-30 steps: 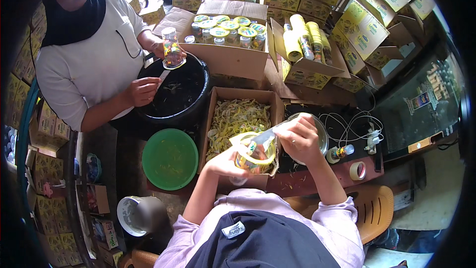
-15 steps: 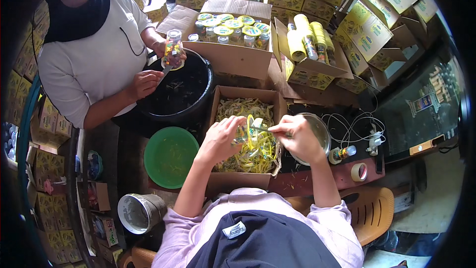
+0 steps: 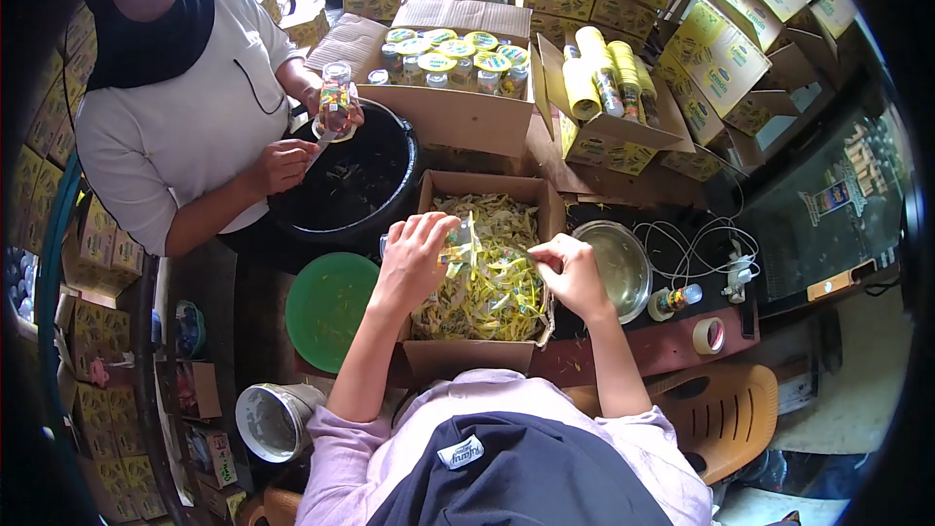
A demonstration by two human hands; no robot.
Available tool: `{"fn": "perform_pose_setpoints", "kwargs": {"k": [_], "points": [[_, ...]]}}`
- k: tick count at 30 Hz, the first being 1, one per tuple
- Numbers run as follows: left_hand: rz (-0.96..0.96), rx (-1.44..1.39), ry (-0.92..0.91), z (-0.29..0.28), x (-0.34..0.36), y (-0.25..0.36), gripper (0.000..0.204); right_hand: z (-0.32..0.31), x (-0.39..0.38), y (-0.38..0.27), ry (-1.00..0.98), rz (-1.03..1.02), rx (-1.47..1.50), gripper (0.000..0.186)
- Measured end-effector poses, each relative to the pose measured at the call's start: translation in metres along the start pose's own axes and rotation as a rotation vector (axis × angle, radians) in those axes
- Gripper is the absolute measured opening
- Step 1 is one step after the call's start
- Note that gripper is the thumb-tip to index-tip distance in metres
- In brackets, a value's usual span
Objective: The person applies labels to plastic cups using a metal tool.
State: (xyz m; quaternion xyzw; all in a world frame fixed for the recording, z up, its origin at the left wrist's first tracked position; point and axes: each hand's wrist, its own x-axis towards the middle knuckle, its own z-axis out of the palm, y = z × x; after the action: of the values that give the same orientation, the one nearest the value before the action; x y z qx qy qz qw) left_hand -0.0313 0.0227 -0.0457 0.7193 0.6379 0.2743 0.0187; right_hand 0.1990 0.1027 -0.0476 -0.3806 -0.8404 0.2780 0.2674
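Note:
My left hand [image 3: 414,258] grips a small clear jar [image 3: 455,245] over an open cardboard box [image 3: 458,362] heaped with yellow plastic strips [image 3: 487,297]. The hand hides most of the jar. My right hand [image 3: 570,275] is just right of it over the box's right edge, pinching the end of a yellow strip [image 3: 497,255] that runs back to the jar. Both forearms, in pale lilac sleeves, come up from the lower edge.
A metal bowl [image 3: 618,265] sits right of the box, a green round dish [image 3: 331,307] left of it. Across a black tub [image 3: 341,190], a co-worker holds a clear jar [image 3: 336,102]. A carton of lidded jars [image 3: 453,54], stacked yellow cartons, cables and a tape roll [image 3: 708,334] surround.
Both my hands have moved forward, away from my body, with the jar, from in front of the metal bowl to over the box of strips. The right hand now pulls a strip sideways.

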Motion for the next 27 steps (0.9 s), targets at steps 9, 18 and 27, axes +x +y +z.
{"fn": "perform_pose_setpoints", "kwargs": {"k": [9, 18, 27], "points": [[0.157, 0.028, 0.039, 0.012, 0.004, 0.015, 0.051, 0.025, -0.002, -0.013, -0.114, -0.103, 0.274, 0.021], [0.027, 0.049, 0.071, 0.009, -0.004, 0.003, 0.05, 0.028, -0.019, 0.015, 0.153, 0.086, 0.14, 0.016], [-0.319, -0.544, 0.189, 0.023, -0.03, 0.003, 0.057, 0.018, -0.04, 0.115, 0.555, 0.311, 0.076, 0.014]]}}
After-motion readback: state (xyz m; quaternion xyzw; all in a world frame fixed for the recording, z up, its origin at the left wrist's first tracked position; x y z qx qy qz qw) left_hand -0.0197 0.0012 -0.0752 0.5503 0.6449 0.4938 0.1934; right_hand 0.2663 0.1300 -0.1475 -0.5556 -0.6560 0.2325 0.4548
